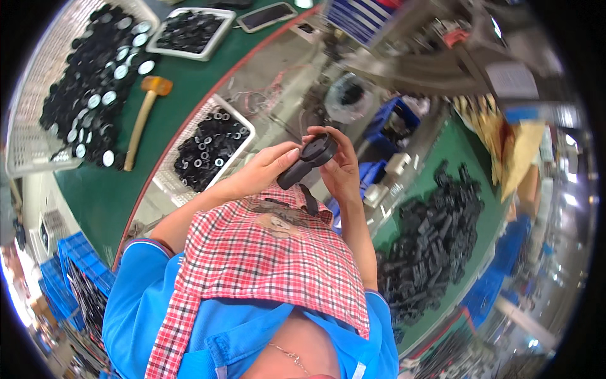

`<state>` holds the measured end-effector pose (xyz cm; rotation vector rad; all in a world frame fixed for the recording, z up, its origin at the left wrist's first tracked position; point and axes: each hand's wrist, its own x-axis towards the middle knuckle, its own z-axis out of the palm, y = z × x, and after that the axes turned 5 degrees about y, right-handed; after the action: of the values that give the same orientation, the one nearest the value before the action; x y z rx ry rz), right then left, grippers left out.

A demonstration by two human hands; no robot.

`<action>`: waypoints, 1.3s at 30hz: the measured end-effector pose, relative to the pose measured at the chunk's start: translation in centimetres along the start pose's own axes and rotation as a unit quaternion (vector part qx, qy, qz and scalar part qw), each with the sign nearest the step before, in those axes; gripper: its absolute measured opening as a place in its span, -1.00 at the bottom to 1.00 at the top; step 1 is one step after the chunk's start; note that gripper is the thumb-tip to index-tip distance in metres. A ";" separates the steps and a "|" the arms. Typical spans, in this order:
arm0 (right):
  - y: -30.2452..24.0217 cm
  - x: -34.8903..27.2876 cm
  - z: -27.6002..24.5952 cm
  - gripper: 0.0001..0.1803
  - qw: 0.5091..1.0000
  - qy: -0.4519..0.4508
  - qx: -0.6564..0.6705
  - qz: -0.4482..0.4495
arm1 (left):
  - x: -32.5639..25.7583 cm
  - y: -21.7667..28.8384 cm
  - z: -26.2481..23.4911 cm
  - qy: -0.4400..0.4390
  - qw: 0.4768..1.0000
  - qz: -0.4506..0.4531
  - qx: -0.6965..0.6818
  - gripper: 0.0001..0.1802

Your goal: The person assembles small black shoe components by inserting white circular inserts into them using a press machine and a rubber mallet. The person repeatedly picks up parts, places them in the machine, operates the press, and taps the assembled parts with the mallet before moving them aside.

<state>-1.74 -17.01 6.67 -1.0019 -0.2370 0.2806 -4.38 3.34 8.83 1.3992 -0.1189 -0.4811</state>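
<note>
In front of my chest I hold a black plastic part with a round, cup-like head and a short tubular handle (293,174). My left hand (268,165) is closed on its left side, with the thumb against the round head. My right hand (342,167) wraps the head from the right, fingers over the far rim and thumb at the near side. Beneath them is my red checked apron (252,252), where a dark strip-like piece (309,201) shows close to the handle. The undersides of my fingers are hidden.
On the green table at left lie a mallet (146,114), a heap of black round parts with white discs (95,82), a small white tray (218,39) and a phone (267,17). A white basket (245,143) of ringed parts stands nearer. Black handles (435,240) pile up at right.
</note>
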 end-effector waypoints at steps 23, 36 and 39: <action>2.2 5.0 6.4 -0.04 0.980 -0.089 0.130 0.118 | -4.6 3.4 -3.7 0.223 0.949 0.129 0.183 -0.72; 3.1 4.8 6.6 -0.07 0.985 -0.090 0.098 0.109 | -5.5 4.8 -6.1 0.130 0.959 0.053 0.244 -0.77; 2.5 5.1 6.9 -0.07 0.977 -0.080 0.142 0.136 | -2.8 4.5 -13.6 0.193 0.878 0.204 0.387 -0.80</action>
<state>0.53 -8.57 8.45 -0.7274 -0.1982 0.6277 -0.83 17.29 11.26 2.1598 -0.2968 0.2504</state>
